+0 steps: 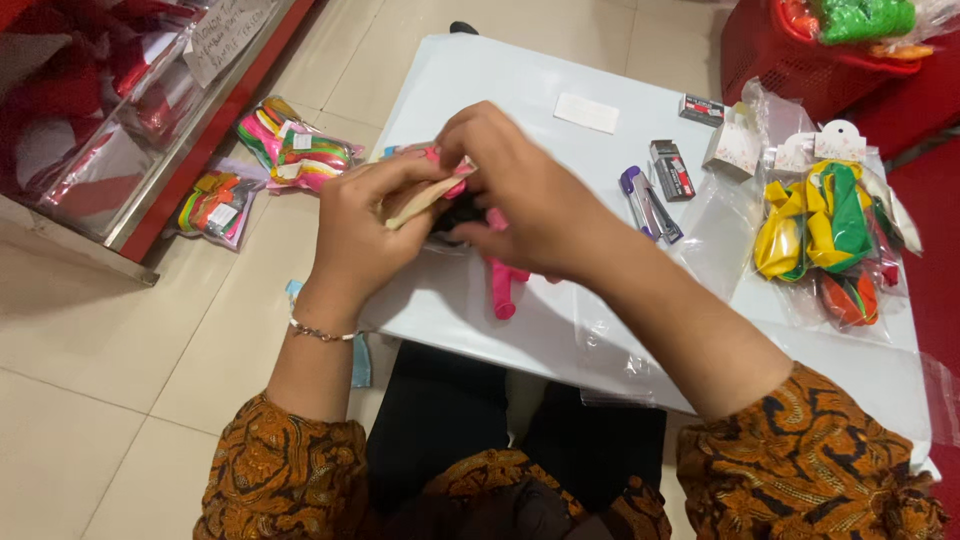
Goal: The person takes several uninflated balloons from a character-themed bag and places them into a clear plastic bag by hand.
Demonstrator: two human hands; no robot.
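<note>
Item 1: my left hand, bracelet on the wrist, fingers closed around a cream balloon, uninflated, pinched between thumb and fingertips.

Item 2: my right hand, fingers curled tight over a small bundle of balloons, meeting the left hand above the near half of the surface. A pink balloon hangs from under this hand, its end lying on the surface. Something dark sits in the bundle between the two hands; I cannot tell what it is.

Item 3: white low surface, rectangular, standing on a tiled floor.

Item 4: purple stapler, lying just right of my right hand, apart from it.

Item 5: staple box, dark with red, just beside the stapler; a second small box farther back.

Item 6: white paper slip, flat, toward the far edge.

Item 7: clear bag of balloons, yellow, green, orange and red, with a card header, at the right end of the surface. Loose clear bags lie under my right forearm.

Item 8: two packets of mixed-colour balloons on the floor to the left, beside a red-framed glass case.

Item 9: red basket, top right, holding green items.
</note>
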